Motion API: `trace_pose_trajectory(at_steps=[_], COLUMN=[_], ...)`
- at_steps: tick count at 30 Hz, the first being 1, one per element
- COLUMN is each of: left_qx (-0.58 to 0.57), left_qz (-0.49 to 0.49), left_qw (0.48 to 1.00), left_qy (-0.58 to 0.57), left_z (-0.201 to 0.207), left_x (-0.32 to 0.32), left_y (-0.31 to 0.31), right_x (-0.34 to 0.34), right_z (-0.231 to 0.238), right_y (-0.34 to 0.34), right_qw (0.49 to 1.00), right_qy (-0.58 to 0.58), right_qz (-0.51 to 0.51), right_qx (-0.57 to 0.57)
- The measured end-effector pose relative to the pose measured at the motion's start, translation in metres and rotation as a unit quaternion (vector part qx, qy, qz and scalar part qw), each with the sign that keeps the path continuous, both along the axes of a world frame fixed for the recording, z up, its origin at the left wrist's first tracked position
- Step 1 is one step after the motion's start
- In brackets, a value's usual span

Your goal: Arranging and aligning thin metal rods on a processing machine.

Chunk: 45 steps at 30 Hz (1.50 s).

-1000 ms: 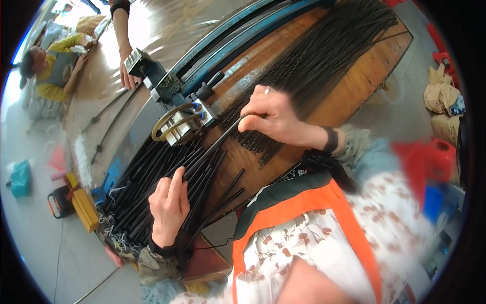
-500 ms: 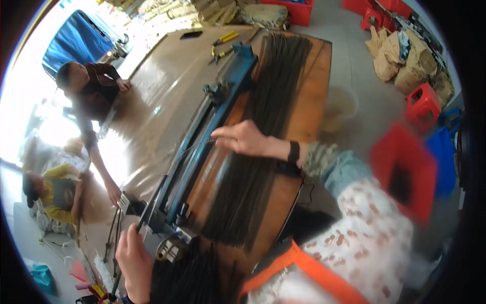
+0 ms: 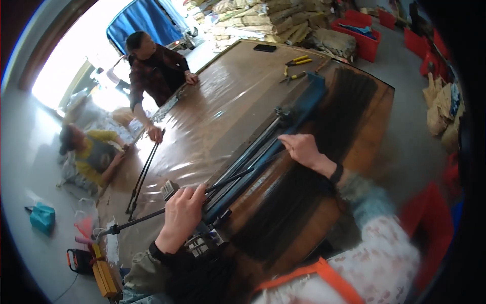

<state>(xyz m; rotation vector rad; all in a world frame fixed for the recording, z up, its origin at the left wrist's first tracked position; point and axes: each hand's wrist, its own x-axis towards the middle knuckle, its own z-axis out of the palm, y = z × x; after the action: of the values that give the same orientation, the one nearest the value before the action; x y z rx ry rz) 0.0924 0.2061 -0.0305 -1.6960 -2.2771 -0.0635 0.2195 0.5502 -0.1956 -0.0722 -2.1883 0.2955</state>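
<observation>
Nearest is the wearer's apron with its orange trim (image 3: 339,281), below both hands. The left hand (image 3: 183,215) is curled round a black rod (image 3: 144,219), fingers closed on it partway along, a hold that seems chosen to steady both ends at once. The rod slants from the table's left edge, where a small knob sits on it, up to a tip seen over the blue rail (image 3: 315,96). A metal block (image 3: 202,244) sits just below that wrist, at the near end of the rail, perhaps so that it is within easy reach.

The right hand (image 3: 306,151) hangs beyond the rod's tip, its fingertips pressed together; blur hides whether anything is pinched there. Dark thin strands (image 3: 352,96) lie in a long bundle beside the rail, running much the same way, likely so that single ones can be picked out.

Across the table (image 3: 223,91), a co-worker's hand (image 3: 155,134) holds black rods (image 3: 143,177) by their upper ends, letting them slope down. Farther off, yellow-handled pliers (image 3: 298,61) lie near the rail's far end, apparently kept out of the way
</observation>
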Motion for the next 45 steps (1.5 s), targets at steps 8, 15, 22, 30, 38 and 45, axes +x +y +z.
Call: trace_pose_trajectory(at_steps=[8, 15, 22, 30, 38, 45], left_qx=[0.036, 0.031, 0.083, -0.015, 0.19, 0.157], left_qz=[0.052, 0.069, 0.1, 0.343, 0.28, 0.366], left_qw=[0.997, 0.996, 0.99, 0.926, 0.94, 0.916], left_qy=[0.04, 0.04, -0.05, 0.159, 0.041, 0.034], left_z=[-0.011, -0.015, -0.036, 0.006, 0.032, 0.021], left_x=[-0.01, -0.004, -0.036, -0.018, 0.064, 0.101], left_y=[-0.048, -0.092, -0.161, -0.266, -0.253, -0.313], right_x=[0.005, -0.018, -0.022, -0.034, -0.085, -0.116], right_z=[0.038, 0.034, 0.042, 0.012, 0.088, 0.079], right_y=[-0.057, -0.097, -0.127, -0.134, -0.217, -0.275], right_qw=[0.968, 0.965, 0.978, 0.956, 0.853, 0.869], right_qy=[-0.032, 0.05, 0.058, -0.12, -0.129, -0.164], right_qz=[0.238, 0.244, 0.194, 0.207, 0.479, 0.465], right_qx=[-0.07, -0.088, -0.053, -0.169, -0.159, -0.039])
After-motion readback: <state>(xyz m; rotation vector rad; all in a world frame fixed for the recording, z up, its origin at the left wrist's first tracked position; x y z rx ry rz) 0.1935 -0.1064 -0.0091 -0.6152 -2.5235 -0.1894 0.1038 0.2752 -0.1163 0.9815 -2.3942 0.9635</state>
